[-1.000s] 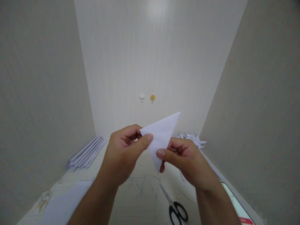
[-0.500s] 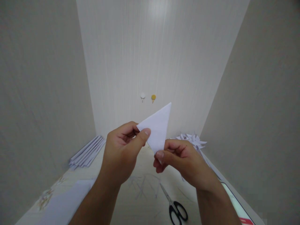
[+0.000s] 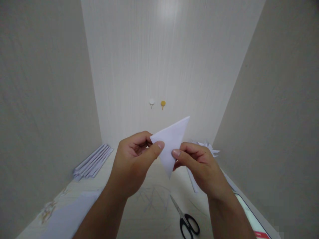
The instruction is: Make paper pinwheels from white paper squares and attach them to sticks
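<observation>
A folded white paper triangle is held up in front of me, over the desk. My left hand pinches its left corner between thumb and fingers. My right hand pinches its right edge, a little above the downward point. The triangle's long tip points up and to the right. Both hands are closed on the paper.
Black-handled scissors lie on the pale desk below my hands. A bundle of rolled paper strips lies at the left wall. Cut white paper shapes sit behind my right hand. A white sheet lies front left, a phone front right. Two hooks hang on the back wall.
The triangle has turned and dropped a little, its tip swinging to the right. My right hand moved up from the lower point to the right edge.
</observation>
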